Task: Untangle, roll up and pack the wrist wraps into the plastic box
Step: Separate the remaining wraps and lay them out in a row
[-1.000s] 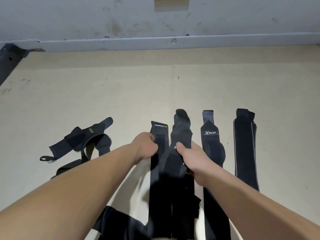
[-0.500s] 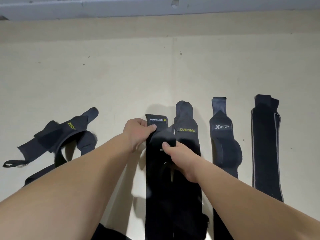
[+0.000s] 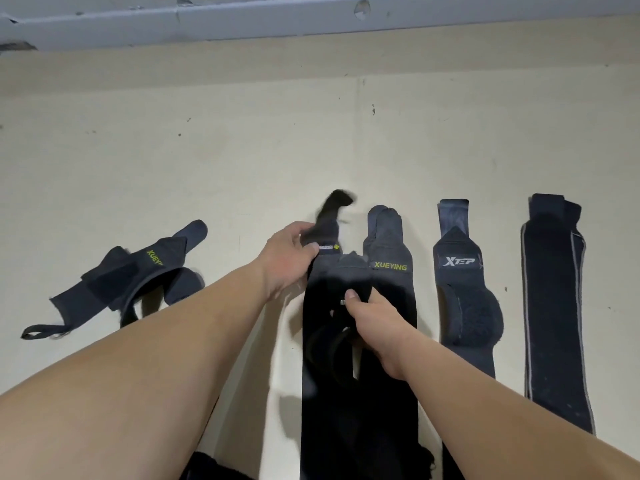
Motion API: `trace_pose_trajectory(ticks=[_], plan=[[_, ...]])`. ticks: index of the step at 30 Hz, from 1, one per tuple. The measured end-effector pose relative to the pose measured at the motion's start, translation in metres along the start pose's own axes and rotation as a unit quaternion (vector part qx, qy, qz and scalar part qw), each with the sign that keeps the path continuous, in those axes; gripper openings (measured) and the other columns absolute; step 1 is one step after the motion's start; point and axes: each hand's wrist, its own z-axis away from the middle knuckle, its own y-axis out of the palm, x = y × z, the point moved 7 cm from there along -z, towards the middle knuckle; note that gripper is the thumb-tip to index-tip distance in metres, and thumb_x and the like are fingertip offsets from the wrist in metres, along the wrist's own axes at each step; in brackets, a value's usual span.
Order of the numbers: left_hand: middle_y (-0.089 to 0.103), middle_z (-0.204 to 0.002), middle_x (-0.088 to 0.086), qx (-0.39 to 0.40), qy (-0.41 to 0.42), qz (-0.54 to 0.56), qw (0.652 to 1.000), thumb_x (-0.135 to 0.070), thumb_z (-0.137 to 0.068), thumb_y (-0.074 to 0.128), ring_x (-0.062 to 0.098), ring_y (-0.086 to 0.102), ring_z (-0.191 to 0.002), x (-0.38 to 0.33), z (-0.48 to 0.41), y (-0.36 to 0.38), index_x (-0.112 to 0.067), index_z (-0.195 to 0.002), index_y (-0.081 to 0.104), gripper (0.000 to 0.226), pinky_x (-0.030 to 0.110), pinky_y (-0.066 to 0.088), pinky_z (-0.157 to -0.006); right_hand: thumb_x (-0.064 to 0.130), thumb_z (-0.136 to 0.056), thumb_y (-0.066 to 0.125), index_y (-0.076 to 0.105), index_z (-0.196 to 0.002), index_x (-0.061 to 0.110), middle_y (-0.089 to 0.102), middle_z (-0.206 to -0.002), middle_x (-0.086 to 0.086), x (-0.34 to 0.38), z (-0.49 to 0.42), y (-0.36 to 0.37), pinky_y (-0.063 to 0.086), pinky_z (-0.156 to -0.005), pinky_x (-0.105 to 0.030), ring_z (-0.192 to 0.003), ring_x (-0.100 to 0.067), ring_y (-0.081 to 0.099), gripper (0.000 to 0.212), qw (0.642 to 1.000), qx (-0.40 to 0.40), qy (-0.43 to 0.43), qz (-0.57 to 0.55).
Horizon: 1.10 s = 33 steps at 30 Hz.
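Black wrap between hands: left hand grips blurred top, right hand pinches middle.

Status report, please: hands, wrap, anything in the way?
Left hand grips the black wrap at its top end. Right hand pinches it lower down. Neighbouring wrap lies close beside.

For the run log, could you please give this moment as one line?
phase: untangling | left hand: grips black wrap near its top | right hand: pinches it lower | XTEP wrap: lying flat | plastic box: unseen

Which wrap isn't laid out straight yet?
The black fabric XUEYING wrist wrap at far left: it lies folded over itself, while the rest are stretched out lengthwise.
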Motion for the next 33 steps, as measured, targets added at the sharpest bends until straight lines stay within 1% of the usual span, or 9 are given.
trace_pose_trajectory(ticks=[3, 8, 12, 14, 17, 21, 24, 29, 33], plan=[[0.065, -0.096, 0.001, -0.06, -0.045, 0.042, 0.996, -0.002, -0.099, 0.06, 0.013, 0.063, -0.076, 0.009, -0.005, -0.014, -0.023, -0.154, 0.042, 0.061, 0.033, 0.058, -0.082, 0.027, -0.108, 0.045, 0.061, -0.13, 0.043, 0.074, -0.122, -0.002, 0.013, -0.002, 0.002, 0.057, -0.104, -0.049, -0.105, -0.021, 0.073, 0.031, 0.999, 0.006, -0.025, -0.021], [0.07, -0.099, 0.008, -0.112, -0.07, 0.009, 0.991, -0.003, -0.093, 0.049, 0.029, 0.062, -0.074, 0.016, 0.005, -0.031, -0.017, -0.108, 0.062, 0.024, 0.042, 0.058, -0.066, 0.006, -0.11, 0.038, 0.06, -0.128, 0.043, 0.076, -0.117, -0.018, 0.044, 0.005, 0.001, 0.065, -0.086, -0.049, -0.1, -0.04, 0.078, 0.046, 0.99, 0.043, -0.03, -0.135], [0.061, -0.082, 0.018, 0.074, -0.107, 0.094, 0.987, 0.004, -0.083, 0.059, 0.03, 0.056, -0.071, 0.004, 0.033, 0.001, -0.006, -0.088, 0.066, 0.013, 0.035, 0.053, -0.069, 0.005, -0.108, 0.044, 0.066, -0.126, 0.032, 0.081, -0.109, -0.007, 0.065, 0.009, -0.001, 0.064, -0.09, -0.044, -0.103, -0.03, 0.078, 0.039, 0.99, 0.041, -0.077, -0.108], [0.048, -0.082, 0.01, 0.221, -0.131, 0.118, 0.959, -0.023, -0.083, 0.073, 0.03, 0.047, -0.08, 0.001, 0.056, 0.022, -0.015, -0.089, 0.061, 0.015, 0.04, 0.051, -0.081, 0.009, -0.108, 0.048, 0.066, -0.127, 0.031, 0.08, -0.115, -0.002, 0.069, 0.008, -0.003, 0.059, -0.1, -0.046, -0.113, -0.028, 0.074, 0.035, 0.99, 0.045, -0.084, -0.105], [0.05, -0.087, 0.006, 0.295, -0.187, 0.196, 0.917, -0.075, -0.096, 0.049, 0.03, 0.054, -0.082, 0.009, 0.08, 0.036, -0.021, -0.086, 0.066, 0.057, 0.042, 0.052, -0.087, 0.015, -0.108, 0.05, 0.065, -0.132, 0.022, 0.077, -0.123, -0.011, 0.077, 0.007, -0.008, 0.057, -0.102, -0.05, -0.114, -0.032, 0.074, 0.029, 0.982, 0.076, -0.061, -0.163], [0.071, -0.132, 0.019, 0.321, -0.18, 0.176, 0.913, -0.049, -0.095, 0.066, 0.047, 0.064, -0.122, 0.021, 0.105, 0.047, -0.006, -0.136, 0.066, 0.06, 0.054, 0.045, -0.118, 0.029, -0.1, 0.042, 0.067, -0.131, -0.004, 0.074, -0.123, -0.025, 0.086, 0.009, -0.012, 0.049, -0.111, -0.053, -0.106, -0.04, 0.073, 0.053, 0.966, 0.086, 0.006, -0.245], [0.073, -0.127, 0.02, 0.296, -0.145, 0.1, 0.939, -0.018, -0.104, 0.063, 0.036, 0.073, -0.112, 0.016, 0.112, 0.043, -0.006, -0.131, 0.068, 0.03, 0.054, 0.055, -0.107, 0.031, -0.097, 0.042, 0.067, -0.135, -0.001, 0.071, -0.131, -0.023, 0.096, 0.009, -0.009, 0.047, -0.113, -0.05, -0.118, -0.04, 0.07, 0.055, 0.967, 0.08, -0.004, -0.24], [0.077, -0.124, 0.011, 0.25, -0.188, 0.159, 0.936, -0.024, -0.108, 0.059, 0.029, 0.073, -0.118, 0.017, 0.11, 0.036, -0.013, -0.13, 0.069, 0.026, 0.05, 0.052, -0.109, 0.017, -0.092, 0.055, 0.073, -0.116, 0.023, 0.075, -0.125, -0.017, 0.113, 0.003, -0.009, 0.058, -0.093, -0.044, -0.106, -0.032, 0.075, 0.03, 0.994, -0.005, -0.054, -0.099], [0.076, -0.106, 0.009, 0.17, -0.194, 0.155, 0.954, -0.027, -0.106, 0.061, 0.019, 0.065, -0.074, 0.03, 0.096, 0.027, -0.015, -0.126, 0.068, 0.024, 0.024, 0.044, -0.05, 0.002, -0.089, 0.053, 0.063, -0.13, 0.031, 0.073, -0.115, -0.009, 0.111, -0.007, -0.001, 0.055, -0.068, -0.034, -0.08, -0.021, 0.067, 0.052, 0.997, -0.022, -0.071, 0.022]])
